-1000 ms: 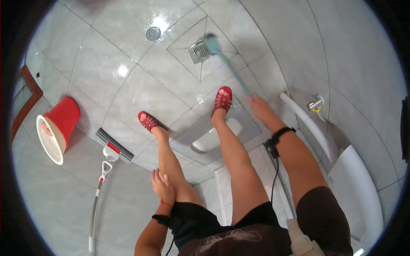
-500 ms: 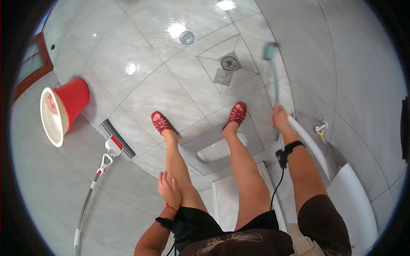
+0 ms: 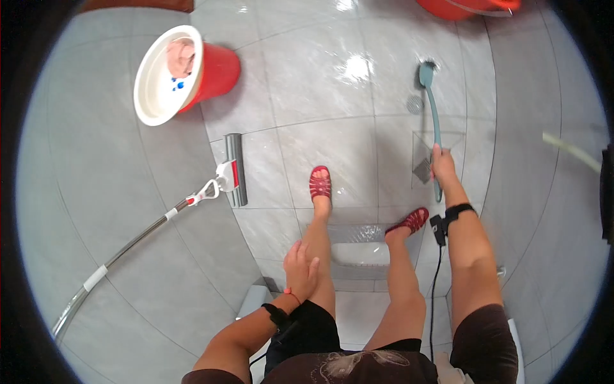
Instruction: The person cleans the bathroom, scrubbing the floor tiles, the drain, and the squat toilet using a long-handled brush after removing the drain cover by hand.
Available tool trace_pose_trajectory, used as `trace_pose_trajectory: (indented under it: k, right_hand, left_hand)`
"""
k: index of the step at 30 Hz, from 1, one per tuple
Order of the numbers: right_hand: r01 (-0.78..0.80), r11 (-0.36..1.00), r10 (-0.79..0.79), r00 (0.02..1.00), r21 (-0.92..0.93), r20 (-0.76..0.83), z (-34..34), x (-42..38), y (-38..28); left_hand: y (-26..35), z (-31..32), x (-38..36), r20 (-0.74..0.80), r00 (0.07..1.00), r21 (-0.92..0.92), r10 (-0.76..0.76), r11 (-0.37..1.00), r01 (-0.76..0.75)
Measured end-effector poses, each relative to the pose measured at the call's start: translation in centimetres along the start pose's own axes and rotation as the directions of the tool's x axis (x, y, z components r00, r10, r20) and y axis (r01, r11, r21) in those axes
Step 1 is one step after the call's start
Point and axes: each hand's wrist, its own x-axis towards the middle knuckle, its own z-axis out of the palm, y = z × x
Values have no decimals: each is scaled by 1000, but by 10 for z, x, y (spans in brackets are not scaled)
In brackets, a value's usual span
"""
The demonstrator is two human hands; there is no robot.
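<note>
My right hand (image 3: pixel 443 164) is closed around the handle of a long grey-green brush (image 3: pixel 435 115). The brush head points away from me and rests on the wet tiled floor (image 3: pixel 320 83), just beyond a round drain cover (image 3: pixel 414 104). Bent over my left knee, my left hand (image 3: pixel 300 270) lies with its fingers spread and holds nothing. Below and between my legs is the squat toilet (image 3: pixel 361 253), partly covered by my foot in a red sandal (image 3: pixel 409 221).
At the upper left stands a red bucket (image 3: pixel 220 72) with a white basin (image 3: pixel 153 96) holding a pink cloth. A sponge mop (image 3: pixel 235 169) leans out to the left. Another red bucket (image 3: pixel 451 8) is at the top right edge. Tiled walls rise on both sides.
The view has turned, bringing the second red bucket into sight. The brush head has moved from beside the right wall to the floor past the round drain cover. Both feet have shifted.
</note>
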Motion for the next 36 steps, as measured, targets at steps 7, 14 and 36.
trace_pose_trajectory:
  k: [7, 14, 36]
  right_hand:
    - [-89, 981, 65, 988, 170, 143, 27, -103, -72]
    - [-268, 959, 246, 948, 89, 201, -24, -189, -135]
    - [-436, 900, 426, 882, 6, 200, -157, -305, -160]
  left_hand:
    - [-22, -41, 25, -72, 996, -137, -55, 990, 45]
    - [-112, -124, 55, -194, 943, -256, -272, 942, 219]
    - [-104, -314, 127, -174, 850, -524, -498, 778, 348]
